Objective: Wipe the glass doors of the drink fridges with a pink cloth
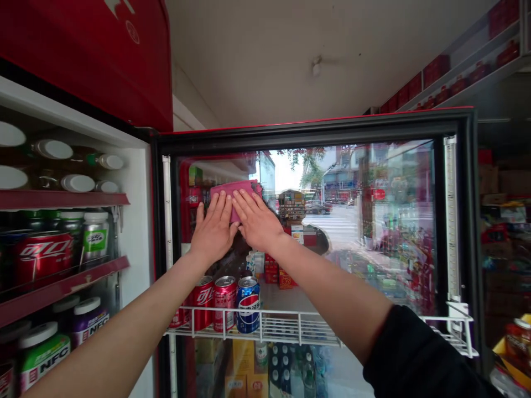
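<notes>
A pink cloth (243,186) lies against the inside of an open glass fridge door (340,221), near its upper left corner. My left hand (213,226) presses flat on the cloth's lower left part, fingers stretched out and little finger spread to the side. Beside it, my right hand (259,218) also lies flat over the cloth, fingers extended and close together. The two thumbs nearly meet below it. Both palms face the glass and are hidden. Under the hands, red cans (224,304) and a blue Pepsi can (248,304) stand in the door's white wire rack (301,329).
To the left, fridge shelves (62,198) hold bottles and a red cola can (43,257). The door's black frame (468,221) surrounds the glass. A street shows through or reflects in the pane. Stocked goods (504,221) stand at the right.
</notes>
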{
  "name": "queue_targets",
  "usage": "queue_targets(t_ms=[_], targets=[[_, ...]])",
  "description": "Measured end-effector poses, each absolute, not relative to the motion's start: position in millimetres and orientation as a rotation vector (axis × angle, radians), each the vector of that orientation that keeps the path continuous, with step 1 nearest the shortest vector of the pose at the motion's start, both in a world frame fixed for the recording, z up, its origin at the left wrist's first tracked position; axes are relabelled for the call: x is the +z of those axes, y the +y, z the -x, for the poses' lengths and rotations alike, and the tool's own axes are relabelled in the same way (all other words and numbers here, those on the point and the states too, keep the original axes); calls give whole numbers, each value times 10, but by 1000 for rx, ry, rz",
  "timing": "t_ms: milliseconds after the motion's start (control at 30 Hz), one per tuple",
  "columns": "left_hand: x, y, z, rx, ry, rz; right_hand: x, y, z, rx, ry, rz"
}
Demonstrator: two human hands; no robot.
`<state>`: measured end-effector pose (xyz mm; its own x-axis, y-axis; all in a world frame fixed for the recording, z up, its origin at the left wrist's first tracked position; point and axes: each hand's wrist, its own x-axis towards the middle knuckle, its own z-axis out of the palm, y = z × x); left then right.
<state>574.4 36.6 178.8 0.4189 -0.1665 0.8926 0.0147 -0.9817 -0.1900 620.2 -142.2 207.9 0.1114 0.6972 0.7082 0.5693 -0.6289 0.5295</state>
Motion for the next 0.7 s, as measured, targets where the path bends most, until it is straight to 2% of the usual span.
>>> queue_targets(t_ms=[433, 567, 700], targets=[[1936, -892, -5925, -1529, 480, 2437, 1827, -2751, -6340, 1717, 1116, -2424], [1963, -789, -5907, -1482, 520, 2401, 1748, -2642, -6357, 1808, 1088, -2428], [2014, -339, -5822, -1446, 455, 2379, 1819, -2193, -6277, 1784, 1125, -2436]])
